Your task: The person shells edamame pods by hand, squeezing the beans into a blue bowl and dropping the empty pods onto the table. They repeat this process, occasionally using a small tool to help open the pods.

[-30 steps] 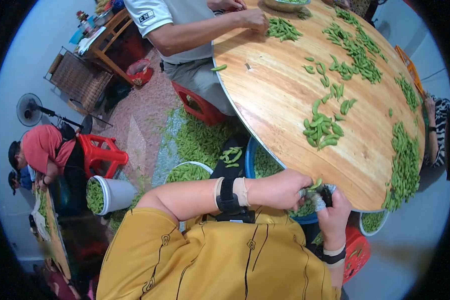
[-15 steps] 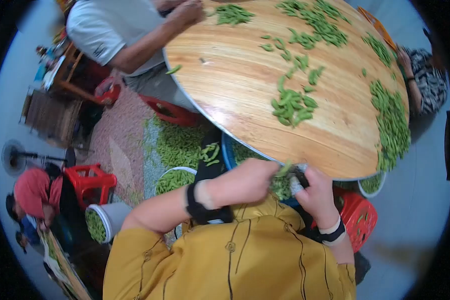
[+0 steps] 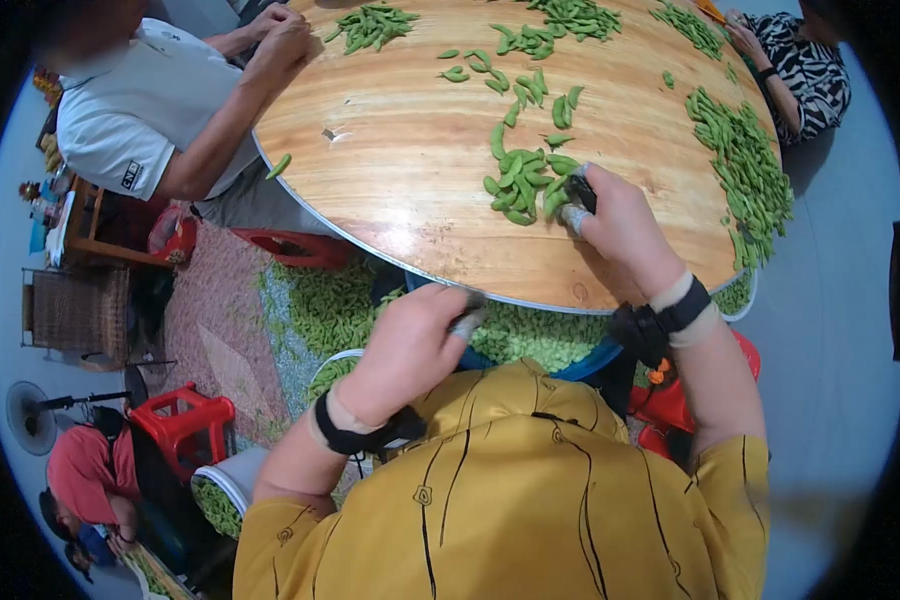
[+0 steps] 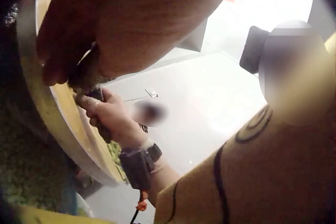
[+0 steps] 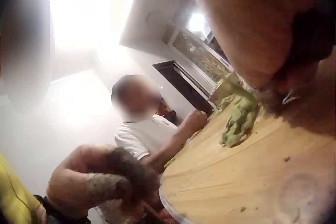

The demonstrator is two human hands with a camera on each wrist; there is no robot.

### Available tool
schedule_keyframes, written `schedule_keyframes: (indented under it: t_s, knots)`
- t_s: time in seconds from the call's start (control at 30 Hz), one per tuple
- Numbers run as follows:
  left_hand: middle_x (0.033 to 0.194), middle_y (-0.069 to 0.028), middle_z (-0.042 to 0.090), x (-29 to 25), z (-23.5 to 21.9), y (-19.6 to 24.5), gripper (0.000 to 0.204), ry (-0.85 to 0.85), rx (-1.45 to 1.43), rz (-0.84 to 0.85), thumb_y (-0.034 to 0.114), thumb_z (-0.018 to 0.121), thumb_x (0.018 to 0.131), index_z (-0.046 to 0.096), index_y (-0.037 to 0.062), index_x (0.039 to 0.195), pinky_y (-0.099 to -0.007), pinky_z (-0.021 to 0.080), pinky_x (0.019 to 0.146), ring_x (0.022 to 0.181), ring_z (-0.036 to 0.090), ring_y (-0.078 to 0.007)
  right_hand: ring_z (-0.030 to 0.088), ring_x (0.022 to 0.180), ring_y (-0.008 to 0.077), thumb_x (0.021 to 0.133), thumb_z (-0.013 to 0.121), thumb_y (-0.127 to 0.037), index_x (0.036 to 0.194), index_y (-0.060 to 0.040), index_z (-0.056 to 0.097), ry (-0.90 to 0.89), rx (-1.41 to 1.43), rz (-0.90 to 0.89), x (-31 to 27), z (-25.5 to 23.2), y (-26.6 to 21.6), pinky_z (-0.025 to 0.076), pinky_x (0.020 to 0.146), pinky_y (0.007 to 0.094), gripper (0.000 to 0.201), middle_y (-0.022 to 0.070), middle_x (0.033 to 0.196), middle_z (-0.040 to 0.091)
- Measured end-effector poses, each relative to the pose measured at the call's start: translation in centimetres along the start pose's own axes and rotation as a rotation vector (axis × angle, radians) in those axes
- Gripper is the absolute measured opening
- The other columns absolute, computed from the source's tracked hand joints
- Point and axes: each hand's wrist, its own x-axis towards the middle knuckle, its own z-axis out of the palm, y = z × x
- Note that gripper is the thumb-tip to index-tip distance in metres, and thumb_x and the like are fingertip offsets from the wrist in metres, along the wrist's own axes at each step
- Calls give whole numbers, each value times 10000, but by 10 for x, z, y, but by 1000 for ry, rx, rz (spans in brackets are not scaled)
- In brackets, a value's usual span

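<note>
My right hand (image 3: 625, 220) reaches over the round wooden table (image 3: 400, 190) and pinches a green soybean pod (image 5: 239, 88) at the edge of a small pod pile (image 3: 518, 180). Grey tape wraps its thumb, and a dark covering shows on the index finger. Near the table's front edge, my left hand (image 3: 410, 345) has its fingers curled, with grey tape (image 5: 107, 186) around the thumb; nothing shows between its fingers. Below it, partly hidden by the table, a blue basin (image 3: 595, 362) holds pale green shelled beans (image 3: 545, 335).
More pods (image 3: 740, 165) lie along the table's right side and far part. A person in a white shirt (image 3: 160, 120) sits at the left, another in a patterned top (image 3: 810, 65) at the far right. Red stools (image 3: 185, 425), white buckets (image 3: 235, 475) and heaped pods (image 3: 335, 310) stand below.
My hands, together over the basin before, have come apart. The right has moved forward to the pod pile, the left back leftward. The head view has swung, and the pod between them is gone.
</note>
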Motion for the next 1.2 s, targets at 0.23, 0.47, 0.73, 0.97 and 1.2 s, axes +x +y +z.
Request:
schedule_keyframes:
  t_s: [0.23,0.47,0.73,0.97,1.2]
  knots:
    - [1109,-172,558,55,25,25,420,108,221,222,-9,589,697,563,11,1116,-383,505,734,912,585,-339,586,725,417,729,655,-141,859,16,580,-119,107,173,-21,-11,6,479,650,438,218,245,751,605]
    - [1055,-135,552,113,56,11,229,-1,477,368,77,550,743,594,42,966,-379,471,807,977,537,-290,565,581,151,803,606,-105,859,1,583,-261,602,511,-46,-32,5,462,515,290,122,86,641,591]
    - [837,-80,551,114,70,19,143,20,615,474,102,560,721,581,77,860,-361,446,725,847,528,-250,513,613,74,910,447,-66,1066,1,513,-204,1042,698,-82,-39,14,460,491,220,182,52,843,586]
    - [751,-103,545,120,80,28,128,75,569,442,79,576,700,589,52,825,-378,444,710,789,539,-280,515,660,74,910,435,-49,1155,13,501,-104,1210,641,-104,-37,8,472,524,221,261,62,906,589]
    - [927,-53,632,107,71,40,174,-376,-487,-106,19,473,885,596,-9,1005,-315,494,758,855,615,-184,517,653,63,899,435,-23,1206,0,483,-35,1235,563,-115,-38,2,472,499,197,311,46,891,587]
